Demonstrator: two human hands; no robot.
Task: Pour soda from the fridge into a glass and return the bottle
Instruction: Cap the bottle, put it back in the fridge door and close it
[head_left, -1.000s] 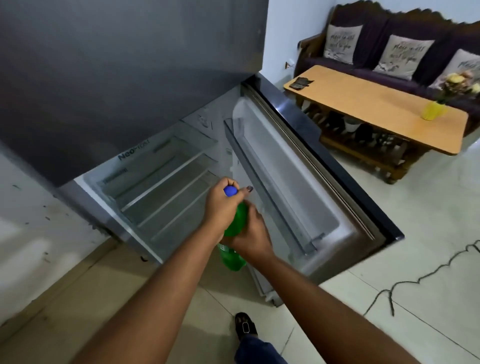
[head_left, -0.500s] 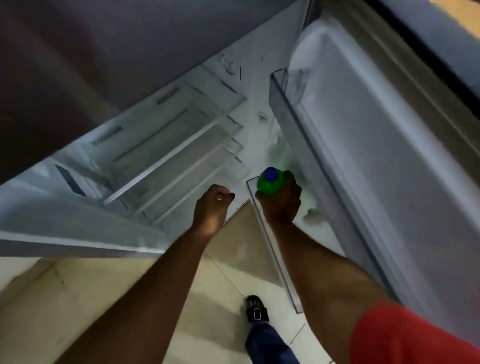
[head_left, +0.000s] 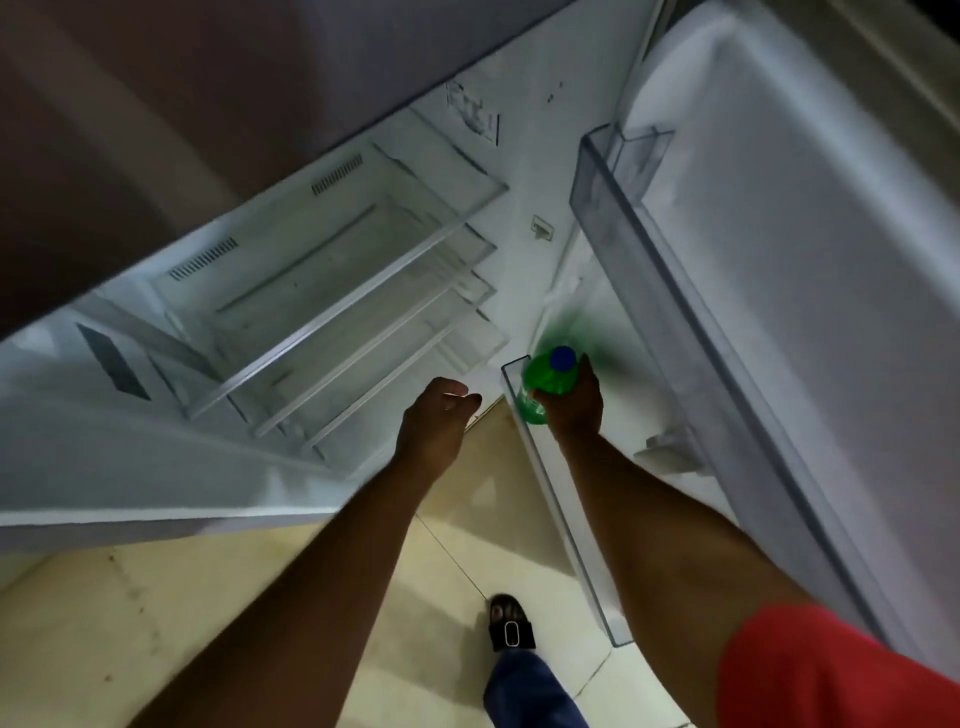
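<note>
Right hand (head_left: 574, 410) has its grip on green bottle (head_left: 540, 379) in door shelf (head_left: 566, 525); left hand (head_left: 434, 423) loosely curled, empty

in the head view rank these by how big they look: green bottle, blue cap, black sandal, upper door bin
1. upper door bin
2. green bottle, partly hidden by the right hand; black sandal looks alike, unranked
3. blue cap

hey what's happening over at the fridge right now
A person is leaning into the open fridge. Their right hand has a grip on a green soda bottle with a blue cap, holding it at the lower door rack. The left hand hangs loosely curled and empty in front of the bare glass shelves.
</note>
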